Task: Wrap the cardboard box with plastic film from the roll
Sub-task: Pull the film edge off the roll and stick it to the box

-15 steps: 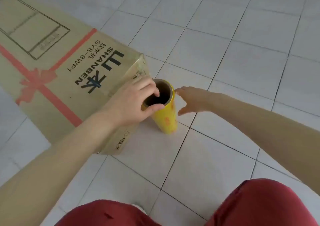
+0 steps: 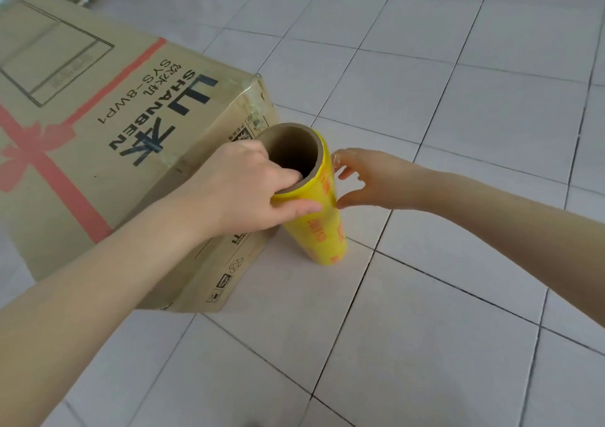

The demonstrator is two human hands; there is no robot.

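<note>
Left hand (image 2: 242, 184) gripping roll (image 2: 319, 217) (upright)

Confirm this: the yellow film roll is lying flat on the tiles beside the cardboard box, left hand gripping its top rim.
Not quite. The head view shows the yellow film roll standing on end on the tiles, not lying flat. The rest holds: it is beside the cardboard box, and the left hand grips its top rim.

Hands on a film roll beside a box

The left hand (image 2: 242, 187) grips the upright yellow film roll (image 2: 322, 226), fingers (image 2: 291, 177) inside its core; the right hand (image 2: 370, 177) spreads against its right side. The cardboard box (image 2: 98, 131) touches it on the tiled floor (image 2: 442, 295).
</note>
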